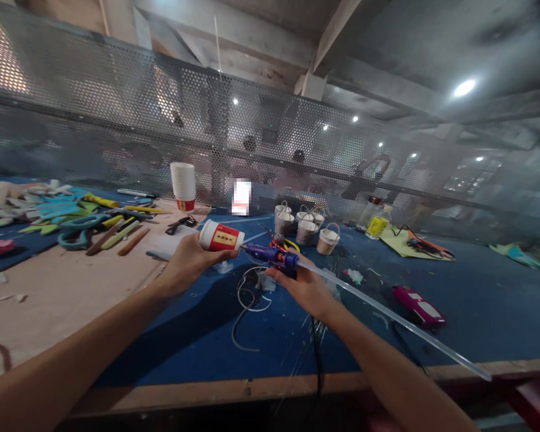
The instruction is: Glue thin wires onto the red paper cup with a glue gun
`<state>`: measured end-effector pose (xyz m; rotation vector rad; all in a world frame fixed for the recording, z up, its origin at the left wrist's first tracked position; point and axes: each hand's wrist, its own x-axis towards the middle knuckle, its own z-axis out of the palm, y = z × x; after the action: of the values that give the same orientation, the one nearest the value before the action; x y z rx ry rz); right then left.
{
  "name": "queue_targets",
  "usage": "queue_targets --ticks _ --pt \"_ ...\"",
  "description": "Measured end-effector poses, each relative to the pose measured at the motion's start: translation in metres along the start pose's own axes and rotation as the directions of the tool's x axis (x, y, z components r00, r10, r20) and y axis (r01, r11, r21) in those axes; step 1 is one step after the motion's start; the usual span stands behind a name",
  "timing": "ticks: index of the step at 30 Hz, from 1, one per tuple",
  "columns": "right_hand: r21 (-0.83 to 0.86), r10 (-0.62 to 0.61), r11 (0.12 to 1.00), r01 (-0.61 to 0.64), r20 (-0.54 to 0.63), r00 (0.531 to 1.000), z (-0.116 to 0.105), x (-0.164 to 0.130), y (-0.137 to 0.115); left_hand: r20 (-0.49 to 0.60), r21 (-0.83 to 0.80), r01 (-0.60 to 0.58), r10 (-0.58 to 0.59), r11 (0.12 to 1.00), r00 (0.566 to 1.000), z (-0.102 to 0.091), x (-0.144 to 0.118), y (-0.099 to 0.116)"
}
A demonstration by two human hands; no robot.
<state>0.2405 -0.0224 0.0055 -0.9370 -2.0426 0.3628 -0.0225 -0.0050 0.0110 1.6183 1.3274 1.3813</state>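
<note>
My left hand (189,264) grips a red and white paper cup (222,237), which lies tilted on its side with its base turned to the right. In my right hand (308,288) is a blue glue gun (270,255), its nozzle at or very near the cup's base edge. A long clear glue stick (387,309) sticks out of the back of the gun. Loose pale cord (245,294) curls on the blue table top below the two hands. Just behind the gun lie yellow-handled pliers or scissors (290,245), partly hidden.
Several small handled baskets (306,231) stand behind the gun. At the back are stacked paper cups (183,186) and a yellow-labelled bottle (378,223). Scissors (83,231) and foam scraps crowd the left; a magenta box (418,306) lies right. A mesh panel (261,132) borders the table.
</note>
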Motion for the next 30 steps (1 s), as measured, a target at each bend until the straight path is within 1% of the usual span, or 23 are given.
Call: queue_targets --ticks 4,11,21,26,30 --pt "0.008 0.011 1.0 -0.011 0.003 1.0 0.0 -0.001 0.002 -0.006 0.022 0.002 -0.002 1.0 1.0 -0.001 -0.001 -0.001" --pt "-0.027 -0.007 1.0 0.006 -0.017 1.0 0.002 -0.001 0.006 -0.007 0.047 -0.007 0.007 0.999 1.0 -0.001 -0.001 0.002" --pt "0.003 0.002 1.0 -0.001 -0.042 0.999 0.001 -0.001 0.006 -0.023 0.065 -0.001 0.003 0.998 1.0 0.001 -0.004 0.01" --pt "-0.02 0.022 1.0 -0.023 -0.032 0.999 -0.001 -0.001 0.004 -0.017 0.046 -0.03 0.031 0.999 0.999 0.001 -0.003 0.007" --pt "-0.016 0.026 1.0 -0.026 -0.03 0.999 0.0 -0.001 0.005 -0.035 0.069 -0.033 0.036 0.997 0.999 0.001 -0.002 0.006"
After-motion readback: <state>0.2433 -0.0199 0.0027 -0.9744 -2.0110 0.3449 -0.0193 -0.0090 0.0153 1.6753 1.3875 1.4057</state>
